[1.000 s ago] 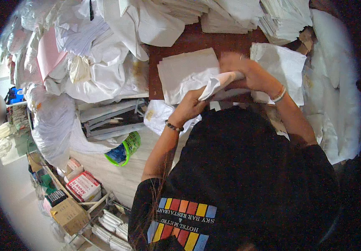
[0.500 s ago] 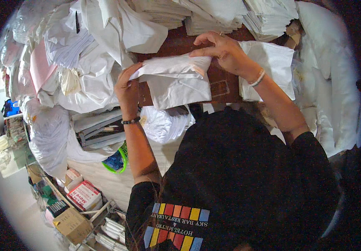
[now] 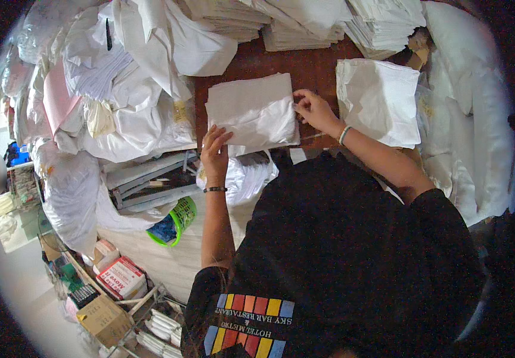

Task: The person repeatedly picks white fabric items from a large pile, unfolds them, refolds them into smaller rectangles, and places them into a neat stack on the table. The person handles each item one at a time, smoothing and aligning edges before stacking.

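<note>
Pressing folded white cloth (image 3: 251,113) flat, both hands (image 3: 214,149) open on it, green basket (image 3: 174,221) holding blue fabric

The white cloth (image 3: 251,113) no longer hangs in the air between the hands; it now lies flat and folded on the brown table (image 3: 311,65), squared into a neat rectangle. The left hand (image 3: 214,149) is down from the cloth's upper corner and presses on its near left edge. The right hand (image 3: 312,109) is lower too, fingers at the cloth's right edge instead of gripping its top.
</note>
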The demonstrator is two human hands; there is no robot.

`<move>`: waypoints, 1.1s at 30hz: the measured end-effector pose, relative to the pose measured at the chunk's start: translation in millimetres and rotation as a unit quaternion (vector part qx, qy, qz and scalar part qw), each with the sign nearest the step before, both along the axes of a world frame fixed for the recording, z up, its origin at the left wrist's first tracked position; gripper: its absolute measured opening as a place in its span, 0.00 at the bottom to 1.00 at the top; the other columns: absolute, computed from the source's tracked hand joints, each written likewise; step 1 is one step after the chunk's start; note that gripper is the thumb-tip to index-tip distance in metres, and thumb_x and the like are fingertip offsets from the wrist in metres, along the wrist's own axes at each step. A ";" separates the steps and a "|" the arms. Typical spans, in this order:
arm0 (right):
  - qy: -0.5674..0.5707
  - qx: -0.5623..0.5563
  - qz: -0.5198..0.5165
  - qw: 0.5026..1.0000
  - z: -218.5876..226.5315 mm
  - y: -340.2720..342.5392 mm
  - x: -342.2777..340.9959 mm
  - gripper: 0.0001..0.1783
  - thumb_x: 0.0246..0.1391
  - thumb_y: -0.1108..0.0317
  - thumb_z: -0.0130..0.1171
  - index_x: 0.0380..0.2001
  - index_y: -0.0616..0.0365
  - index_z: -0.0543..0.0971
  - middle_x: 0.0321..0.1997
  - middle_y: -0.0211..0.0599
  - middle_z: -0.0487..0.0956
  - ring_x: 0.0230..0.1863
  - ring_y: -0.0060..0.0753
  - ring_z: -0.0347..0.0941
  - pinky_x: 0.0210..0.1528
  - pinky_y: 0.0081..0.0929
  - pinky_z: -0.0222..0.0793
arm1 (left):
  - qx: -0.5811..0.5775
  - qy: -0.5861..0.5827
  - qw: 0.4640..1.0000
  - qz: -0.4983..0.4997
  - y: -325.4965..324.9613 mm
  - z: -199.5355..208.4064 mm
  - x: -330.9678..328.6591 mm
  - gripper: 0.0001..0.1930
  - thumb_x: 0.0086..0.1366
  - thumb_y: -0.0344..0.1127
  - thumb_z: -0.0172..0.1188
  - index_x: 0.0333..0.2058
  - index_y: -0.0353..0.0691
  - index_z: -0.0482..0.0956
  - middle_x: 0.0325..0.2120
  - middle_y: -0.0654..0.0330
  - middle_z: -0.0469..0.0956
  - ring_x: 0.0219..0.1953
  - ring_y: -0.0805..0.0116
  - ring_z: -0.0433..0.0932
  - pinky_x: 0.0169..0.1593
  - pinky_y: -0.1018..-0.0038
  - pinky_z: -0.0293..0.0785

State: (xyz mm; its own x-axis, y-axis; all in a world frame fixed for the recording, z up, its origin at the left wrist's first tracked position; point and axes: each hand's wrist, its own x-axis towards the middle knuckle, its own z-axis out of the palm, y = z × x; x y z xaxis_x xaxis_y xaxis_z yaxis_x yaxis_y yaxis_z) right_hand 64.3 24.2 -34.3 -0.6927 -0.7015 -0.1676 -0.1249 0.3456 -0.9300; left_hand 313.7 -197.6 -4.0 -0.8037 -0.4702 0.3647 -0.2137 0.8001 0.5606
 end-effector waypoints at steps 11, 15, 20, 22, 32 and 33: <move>-0.098 0.135 0.072 0.983 7.6 -4.3 5.1 0.21 0.54 0.57 0.68 0.32 0.68 0.76 0.23 0.39 0.80 0.17 0.29 0.76 0.18 0.28 0.74 | -0.141 -0.172 0.975 0.001 39.6 15.8 -11.5 0.39 0.49 0.43 0.70 0.62 0.55 0.70 0.66 0.60 0.64 0.71 0.51 0.53 0.70 0.40 0.35; -0.036 0.123 0.074 0.989 15.9 -6.2 9.8 0.19 0.53 0.56 0.68 0.28 0.65 0.78 0.22 0.37 0.81 0.19 0.31 0.78 0.20 0.29 0.75 | -0.057 -0.203 0.972 -0.106 76.2 5.0 -47.2 0.54 0.46 0.49 0.72 0.70 0.49 0.53 0.72 0.59 0.51 0.74 0.51 0.47 0.70 0.38 0.28; -0.124 0.049 0.067 0.989 32.8 -13.6 18.1 0.16 0.57 0.58 0.65 0.33 0.63 0.82 0.28 0.37 0.81 0.23 0.27 0.78 0.23 0.27 0.78 | -0.025 -0.167 0.979 -0.113 86.9 -40.3 -67.2 0.48 0.55 0.45 0.65 0.70 0.42 0.51 0.71 0.54 0.54 0.74 0.51 0.48 0.71 0.42 0.28; -0.170 -0.033 0.053 0.983 35.2 -15.7 16.4 0.16 0.58 0.58 0.64 0.36 0.62 0.81 0.30 0.37 0.81 0.25 0.27 0.79 0.24 0.28 0.78 | -0.019 -0.116 0.988 -0.101 80.8 -58.1 -62.3 0.38 0.61 0.38 0.56 0.69 0.39 0.55 0.66 0.46 0.62 0.69 0.48 0.58 0.72 0.49 0.41; -0.010 0.090 0.012 0.996 -7.6 -10.7 5.6 0.26 0.55 0.58 0.68 0.50 0.61 0.73 0.39 0.45 0.82 0.33 0.34 0.82 0.34 0.30 0.78 | 0.378 0.055 0.915 0.125 19.1 -22.3 -38.2 0.30 0.73 0.57 0.47 0.53 0.31 0.71 0.45 0.53 0.73 0.47 0.59 0.72 0.50 0.63 0.69; 0.021 0.092 0.012 0.995 -12.3 -10.6 5.5 0.27 0.53 0.57 0.70 0.50 0.62 0.73 0.39 0.46 0.82 0.34 0.36 0.82 0.35 0.31 0.78 | 0.444 0.126 0.873 0.155 16.3 -14.9 -40.7 0.30 0.73 0.58 0.47 0.53 0.31 0.70 0.46 0.54 0.72 0.48 0.61 0.71 0.51 0.63 0.69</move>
State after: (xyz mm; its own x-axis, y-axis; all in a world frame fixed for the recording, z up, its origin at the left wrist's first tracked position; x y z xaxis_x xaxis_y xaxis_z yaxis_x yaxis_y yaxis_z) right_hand 69.8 13.5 -46.5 -0.6846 -0.6784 -0.2666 -0.1729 0.5064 -0.8448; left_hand 273.0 -181.4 -18.9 -0.5338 -0.8388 -0.1076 -0.1227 -0.0490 0.9912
